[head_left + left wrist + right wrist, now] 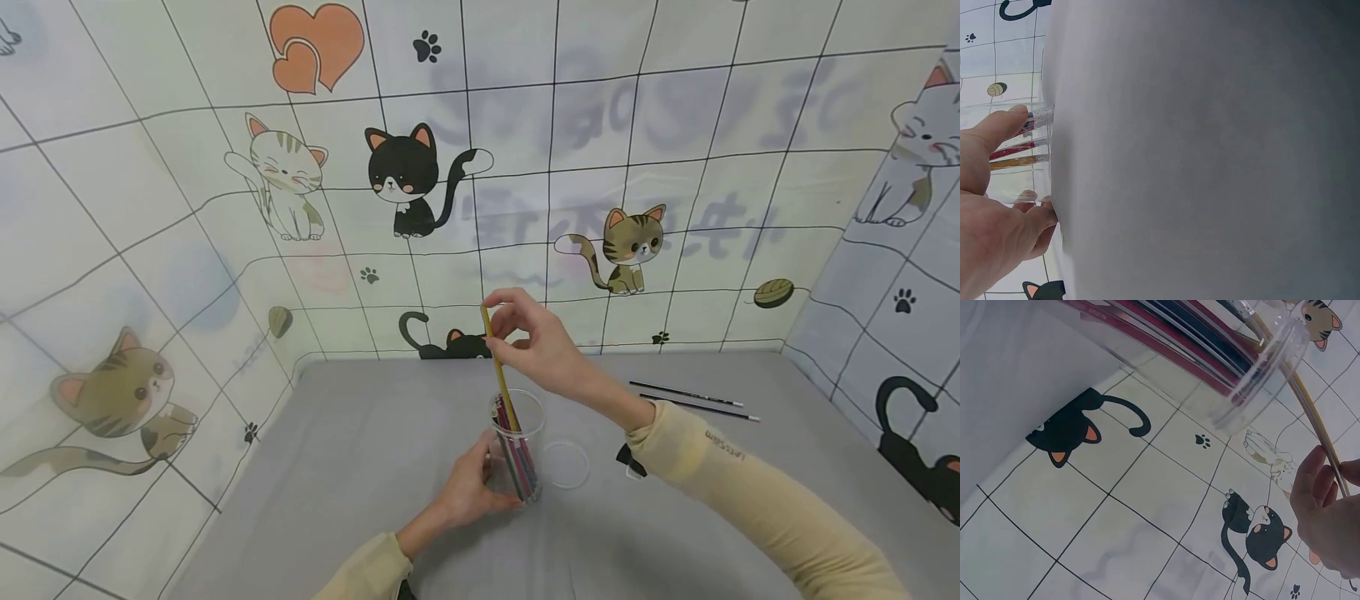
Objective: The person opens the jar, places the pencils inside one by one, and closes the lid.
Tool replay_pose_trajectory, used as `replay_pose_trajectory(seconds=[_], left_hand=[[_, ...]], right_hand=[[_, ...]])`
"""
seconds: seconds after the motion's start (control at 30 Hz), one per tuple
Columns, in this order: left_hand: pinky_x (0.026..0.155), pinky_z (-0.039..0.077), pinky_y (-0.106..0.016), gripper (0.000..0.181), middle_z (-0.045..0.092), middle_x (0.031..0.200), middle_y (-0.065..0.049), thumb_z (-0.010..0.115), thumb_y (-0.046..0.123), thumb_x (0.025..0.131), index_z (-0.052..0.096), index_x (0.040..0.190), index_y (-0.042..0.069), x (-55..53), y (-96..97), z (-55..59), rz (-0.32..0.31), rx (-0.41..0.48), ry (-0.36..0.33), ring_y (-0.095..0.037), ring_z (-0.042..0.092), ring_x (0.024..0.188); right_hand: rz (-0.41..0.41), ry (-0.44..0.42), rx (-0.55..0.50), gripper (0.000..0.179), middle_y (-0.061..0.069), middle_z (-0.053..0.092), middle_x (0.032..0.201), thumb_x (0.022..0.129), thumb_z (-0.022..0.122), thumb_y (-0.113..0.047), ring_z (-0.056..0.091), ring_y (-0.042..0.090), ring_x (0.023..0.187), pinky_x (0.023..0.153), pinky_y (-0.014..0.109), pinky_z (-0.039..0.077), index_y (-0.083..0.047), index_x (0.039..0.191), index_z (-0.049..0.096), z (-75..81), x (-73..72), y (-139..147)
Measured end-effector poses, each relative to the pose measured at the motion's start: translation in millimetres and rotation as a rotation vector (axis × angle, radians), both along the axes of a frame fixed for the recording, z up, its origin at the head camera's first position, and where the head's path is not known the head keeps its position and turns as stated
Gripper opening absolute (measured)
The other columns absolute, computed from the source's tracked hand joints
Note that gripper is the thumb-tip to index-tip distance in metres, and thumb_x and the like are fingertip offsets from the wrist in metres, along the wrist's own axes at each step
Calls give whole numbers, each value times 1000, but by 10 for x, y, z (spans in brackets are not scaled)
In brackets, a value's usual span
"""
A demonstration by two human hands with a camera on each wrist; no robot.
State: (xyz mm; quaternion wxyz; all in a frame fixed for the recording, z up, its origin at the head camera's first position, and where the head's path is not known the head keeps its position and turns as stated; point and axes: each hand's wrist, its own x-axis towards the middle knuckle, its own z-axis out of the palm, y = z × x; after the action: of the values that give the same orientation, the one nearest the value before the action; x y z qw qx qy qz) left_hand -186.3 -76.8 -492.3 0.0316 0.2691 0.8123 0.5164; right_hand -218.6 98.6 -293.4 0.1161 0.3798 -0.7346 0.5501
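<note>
A clear plastic cup (534, 442) stands on the grey table in the head view, leaning pencils (519, 467) of several colours inside it. My left hand (468, 483) holds the cup low on its left side; in the left wrist view its thumb and fingers (1041, 219) lie on opposite sides of the wall. Above the rim, my right hand (536, 346) pinches a yellow pencil (498, 367) near its upper end between thumb and fingers. The pencil's lower part is inside the cup's mouth, as the right wrist view also shows the pencil (1307, 403) crossing the rim.
A round clear lid (567, 465) lies just right of the cup. Two dark pencils (686, 393) lie on the grey table (375, 433) farther right, beyond the right forearm. A small black-and-white thing (632, 461) shows beside the right sleeve. Cat-printed cloth (517, 208) surrounds the table.
</note>
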Motion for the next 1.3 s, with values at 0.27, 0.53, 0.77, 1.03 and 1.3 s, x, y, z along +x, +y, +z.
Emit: replay_pose_trajectory(seconds=[0.27,0.53,0.77,1.03,1.3], left_hand=[[101,47,-37,104,54,133,-9,93,8,68,32,152,8,-5,-4,2,4,1,-30,-28,53,124],[100,48,-36,106,52,133,-12,93,8,68,29,152,3,-6,2,-6,5,2,-46,-31,53,124],[101,48,-39,104,52,135,-12,93,10,69,29,152,5,-9,-1,-6,4,-7,-49,-30,52,126],[99,49,-36,104,53,133,-12,93,8,68,31,151,4,-5,2,4,9,-7,-22,-29,54,123],[100,48,-40,103,53,134,-11,93,10,70,31,152,7,-7,-11,-9,5,-19,-12,-29,53,124]], right_hand=[[11,-2,60,41,7,59,94,91,65,7,62,22,86,63,35,55,-6,127,53,-164,13,-57],[28,-14,93,40,8,59,95,90,65,8,62,22,86,62,33,55,-5,126,52,-251,20,-80],[34,13,143,40,7,58,96,89,67,8,63,20,86,61,33,56,-7,122,52,-318,9,-60],[45,20,190,32,6,59,95,89,69,5,64,20,85,61,32,58,-8,116,55,-366,20,-22],[4,62,215,19,3,62,99,95,65,-4,63,18,86,67,34,58,-6,114,62,-385,-4,1]])
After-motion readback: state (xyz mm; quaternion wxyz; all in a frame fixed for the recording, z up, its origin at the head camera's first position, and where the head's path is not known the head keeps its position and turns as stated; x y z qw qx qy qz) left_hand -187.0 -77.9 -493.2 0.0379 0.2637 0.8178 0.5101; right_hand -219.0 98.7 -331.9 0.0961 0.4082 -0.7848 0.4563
